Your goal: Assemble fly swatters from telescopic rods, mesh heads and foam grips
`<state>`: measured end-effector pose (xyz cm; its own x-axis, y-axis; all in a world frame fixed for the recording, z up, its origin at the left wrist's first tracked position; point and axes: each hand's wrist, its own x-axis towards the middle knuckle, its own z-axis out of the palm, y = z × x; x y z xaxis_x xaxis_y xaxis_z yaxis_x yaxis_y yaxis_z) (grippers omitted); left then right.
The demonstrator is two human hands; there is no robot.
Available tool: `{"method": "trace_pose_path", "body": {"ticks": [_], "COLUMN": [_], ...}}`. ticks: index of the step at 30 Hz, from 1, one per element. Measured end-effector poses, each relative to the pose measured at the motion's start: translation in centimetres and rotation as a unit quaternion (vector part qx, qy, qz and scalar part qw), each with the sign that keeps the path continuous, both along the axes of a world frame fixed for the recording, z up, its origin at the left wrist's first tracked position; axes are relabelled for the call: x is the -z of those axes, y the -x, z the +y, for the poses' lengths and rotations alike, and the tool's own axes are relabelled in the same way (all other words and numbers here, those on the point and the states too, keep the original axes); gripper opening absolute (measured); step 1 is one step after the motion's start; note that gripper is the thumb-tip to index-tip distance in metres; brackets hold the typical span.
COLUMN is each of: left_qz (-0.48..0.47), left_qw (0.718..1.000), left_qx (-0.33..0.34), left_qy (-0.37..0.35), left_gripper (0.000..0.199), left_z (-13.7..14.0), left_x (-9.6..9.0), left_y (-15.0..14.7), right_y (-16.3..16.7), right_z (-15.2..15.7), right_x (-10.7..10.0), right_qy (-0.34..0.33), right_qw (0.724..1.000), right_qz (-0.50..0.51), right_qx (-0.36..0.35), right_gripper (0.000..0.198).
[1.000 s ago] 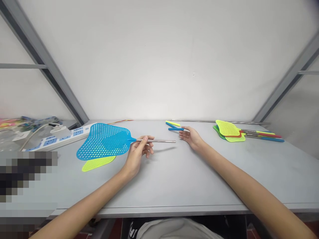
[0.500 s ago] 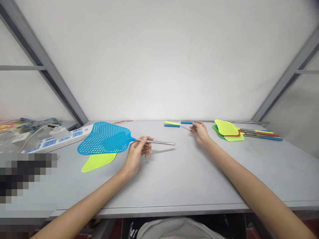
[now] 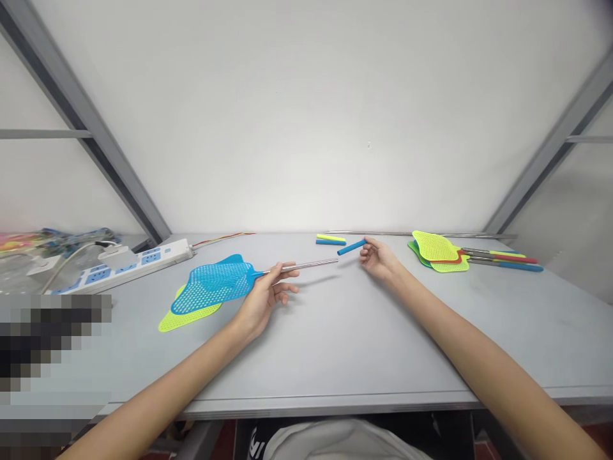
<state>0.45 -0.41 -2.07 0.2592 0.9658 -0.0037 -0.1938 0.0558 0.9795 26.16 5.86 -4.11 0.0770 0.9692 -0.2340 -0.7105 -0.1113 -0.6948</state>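
My left hand (image 3: 268,292) grips a fly swatter by its thin metal rod near the blue mesh head (image 3: 215,285). The rod's bare end points right and slightly up. Between the thumb and fingers of my right hand (image 3: 378,259) is a blue handle tube (image 3: 351,248), its free end tilted down toward the rod tip. The two ends are close but apart. Partly under the blue head lies a yellow-green mesh head (image 3: 189,316). Behind, a yellow tube (image 3: 331,237) and another blue tube (image 3: 330,243) rest side by side on the table.
Several fly swatters with coloured handles lie stacked (image 3: 440,252) at the right. Long metal rods (image 3: 412,234) run along the wall at the back. A white power strip (image 3: 129,268) with plugs and cables sits at the left, beside bagged items (image 3: 62,239).
My right hand has picked up the blue tube from the table and angled it toward the rod. In my left hand the swatter has turned, its head lower and its rod tip higher.
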Motion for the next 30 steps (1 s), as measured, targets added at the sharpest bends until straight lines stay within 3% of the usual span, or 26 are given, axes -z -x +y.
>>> {"method": "trace_pose_path", "body": {"ticks": [14,22,26,30], "left_qz": [-0.039,-0.049,-0.057,-0.057], "left_qw": [0.999,0.998,0.997,0.997], "left_qx": [-0.017,-0.011,-0.010,-0.003], "left_qy": [-0.024,-0.041,-0.051,-0.053], "left_gripper": [0.031,0.034,0.034,0.034], "left_z": [-0.1,-0.2,-0.1,0.1], "left_x": [-0.2,0.4,0.5,0.5], "left_y": [-0.2,0.0,0.1,-0.1], "right_y": [0.8,1.6,1.3,1.5], "right_z": [-0.7,-1.5,-1.3,-1.6], "right_x": [0.1,-0.1,-0.1,-0.3], "right_qy": [0.036,0.022,0.031,0.037], "right_qw": [0.999,0.997,0.999,0.999], "right_qz": [0.006,0.028,-0.010,-0.008], "right_qx": [-0.018,-0.068,-0.011,-0.008], "right_gripper": [0.013,0.009,0.010,0.011]}}
